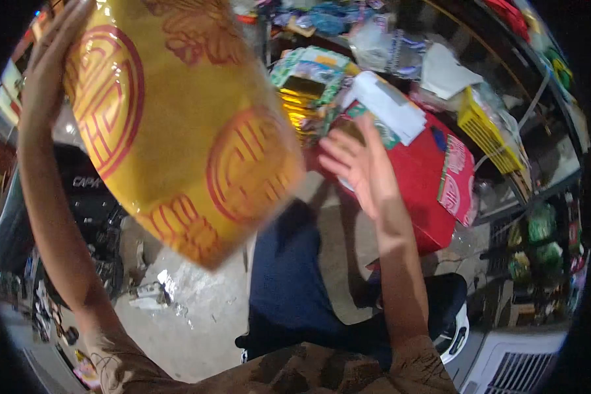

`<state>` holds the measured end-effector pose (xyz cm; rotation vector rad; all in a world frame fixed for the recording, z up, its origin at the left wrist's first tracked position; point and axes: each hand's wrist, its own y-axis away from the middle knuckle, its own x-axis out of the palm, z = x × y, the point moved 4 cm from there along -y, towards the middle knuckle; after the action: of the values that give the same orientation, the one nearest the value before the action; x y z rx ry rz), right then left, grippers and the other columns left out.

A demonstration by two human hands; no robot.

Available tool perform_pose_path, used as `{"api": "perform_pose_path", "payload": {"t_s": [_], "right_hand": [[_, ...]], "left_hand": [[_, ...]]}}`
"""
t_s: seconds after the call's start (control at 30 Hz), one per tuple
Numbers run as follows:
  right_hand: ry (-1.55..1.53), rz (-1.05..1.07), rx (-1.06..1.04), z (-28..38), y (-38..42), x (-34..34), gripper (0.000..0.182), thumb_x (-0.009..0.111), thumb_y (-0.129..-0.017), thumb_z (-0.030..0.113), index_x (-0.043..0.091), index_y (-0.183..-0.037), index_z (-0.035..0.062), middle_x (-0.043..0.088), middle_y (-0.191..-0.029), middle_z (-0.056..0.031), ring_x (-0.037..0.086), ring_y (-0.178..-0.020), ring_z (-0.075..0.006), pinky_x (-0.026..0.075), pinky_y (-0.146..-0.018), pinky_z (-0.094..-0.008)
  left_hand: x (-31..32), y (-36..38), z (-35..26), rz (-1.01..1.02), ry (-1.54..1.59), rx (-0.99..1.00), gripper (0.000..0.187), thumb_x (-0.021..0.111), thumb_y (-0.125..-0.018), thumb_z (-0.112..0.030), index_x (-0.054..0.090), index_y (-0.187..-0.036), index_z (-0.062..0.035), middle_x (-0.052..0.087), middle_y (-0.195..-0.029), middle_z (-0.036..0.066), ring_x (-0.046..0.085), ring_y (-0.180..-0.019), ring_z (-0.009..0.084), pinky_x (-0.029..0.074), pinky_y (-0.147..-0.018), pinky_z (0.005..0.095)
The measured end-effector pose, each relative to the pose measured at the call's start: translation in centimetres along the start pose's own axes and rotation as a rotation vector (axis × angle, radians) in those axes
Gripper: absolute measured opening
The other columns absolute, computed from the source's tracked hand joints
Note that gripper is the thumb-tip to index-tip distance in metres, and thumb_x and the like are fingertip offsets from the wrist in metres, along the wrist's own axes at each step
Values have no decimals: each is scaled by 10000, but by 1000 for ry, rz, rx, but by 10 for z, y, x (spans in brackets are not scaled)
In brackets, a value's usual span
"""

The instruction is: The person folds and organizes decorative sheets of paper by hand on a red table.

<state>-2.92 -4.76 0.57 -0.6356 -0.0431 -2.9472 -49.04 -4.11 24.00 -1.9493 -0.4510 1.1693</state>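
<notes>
Yellow glossy plastic fills the upper left of the view: a large, flat, shiny yellow packet printed with red round emblems [177, 125], its wrap crinkled and catching the light. The left hand [49, 72] grasps this packet at its upper left edge, palm against the plastic and fingers laid along the side, holding it raised and tilted so that its lower corner points down toward the floor. Below that forearm sits a dark, blocky machine with white lettering [88, 217], and beside it the grey concrete floor [197, 308] is rough and littered with pale scraps.

Further right, dark blue cloth trousers [289, 276] cover the person's leg. The right hand [358, 167] is released, fingers spread and holding nothing, hovering in front of a red box-shaped package [427, 177], just beside the packet's right edge. On top of that red package lies a white folded paper bundle [391, 105], with a stack of gold-foil sheets in green-patterned wrappers [305, 92] behind it. To the right stands a yellow plastic slotted basket [482, 131] on a cluttered surface, and a white ribbed plastic appliance [512, 368] sits at the lower right.
</notes>
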Motion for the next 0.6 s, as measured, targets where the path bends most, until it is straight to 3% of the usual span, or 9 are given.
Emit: {"api": "perform_pose_path", "payload": {"t_s": [0.07, 0.1, 0.2, 0.27, 0.33, 0.4, 0.43, 0.53, 0.6], "right_hand": [[-294, 139, 335, 19, 14, -27, 967, 590, -1047, 620, 174, -1673, 12, 570, -1481, -250, 625, -1326, -363, 519, -1103, -461], [-416, 297, 371, 20, 15, -50, 795, 585, -1077, 528, 329, -1613, -2, 623, -1447, -212, 667, -1285, -331, 562, -1055, -459], [-259, -23, 90, 42, 42, -93, 583, 563, -1105, 429, 492, -1512, 17, 663, -1421, -173, 693, -1250, -271, 572, -1053, -441], [-319, -17, 123, 63, 58, -148, 451, 564, -1105, 289, 573, -1454, 3, 661, -1436, -161, 680, -1272, -243, 536, -1121, -406], [-27, -188, -265, 75, 85, -229, 415, 561, -1096, 235, 596, -1430, -8, 687, -1393, -152, 677, -1276, -260, 543, -1111, -400], [-65, -352, -417, 113, 116, -255, 401, 591, -1069, 153, 591, -1418, -45, 691, -1375, -158, 683, -1259, -283, 553, -1088, -403], [-120, -603, -257, 139, 121, -258, 397, 621, -1063, 124, 588, -1408, -70, 672, -1395, -176, 664, -1284, -274, 541, -1098, -402], [-275, -478, -358, 158, 141, -291, 386, 643, -1066, 127, 588, -1394, -69, 660, -1404, -186, 676, -1251, -265, 550, -1080, -398], [-213, -559, -338, 149, 144, -308, 377, 626, -1089, 154, 583, -1415, -30, 669, -1390, -167, 686, -1213, -237, 549, -1063, -385]], "left_hand": [[64, 0, -53, -77, 527, -312, 463, 647, -1087, -294, 644, -1456, -15, 682, -1418, 114, 644, -1277, 145, 498, -1091, 294], [99, 2, -60, -43, 773, -339, 453, 643, -1091, -297, 646, -1437, -5, 697, -1387, 107, 662, -1240, 144, 510, -1072, 295], [196, 19, -107, 181, 1217, -357, 395, 621, -1105, -295, 660, -1368, -2, 741, -1266, 76, 708, -1102, 129, 540, -1010, 294], [255, 33, -131, 301, 1356, -358, 361, 613, -1110, -295, 681, -1317, -7, 752, -1194, 50, 714, -1034, 112, 548, -975, 289], [288, 53, -172, 427, 1431, -398, 340, 619, -1107, -284, 698, -1281, -3, 745, -1174, 42, 694, -1029, 91, 535, -940, 265], [310, 77, -194, 523, 1395, -361, 317, 644, -1092, -279, 717, -1230, -3, 733, -1119, 18, 667, -988, 67, 512, -896, 240], [320, 87, -205, 564, 1358, -371, 286, 663, -1077, -265, 728, -1201, -16, 719, -1077, -5, 643, -951, 53, 499, -861, 235], [356, 112, -221, 812, 1410, -333, 273, 691, -1054, -245, 728, -1205, -20, 722, -1048, -25, 640, -891, 56, 495, -776, 235], [363, 124, -247, 851, 1407, -393, 286, 699, -1050, -235, 720, -1232, -14, 727, -1050, -23, 636, -885, 51, 489, -761, 235]]}}
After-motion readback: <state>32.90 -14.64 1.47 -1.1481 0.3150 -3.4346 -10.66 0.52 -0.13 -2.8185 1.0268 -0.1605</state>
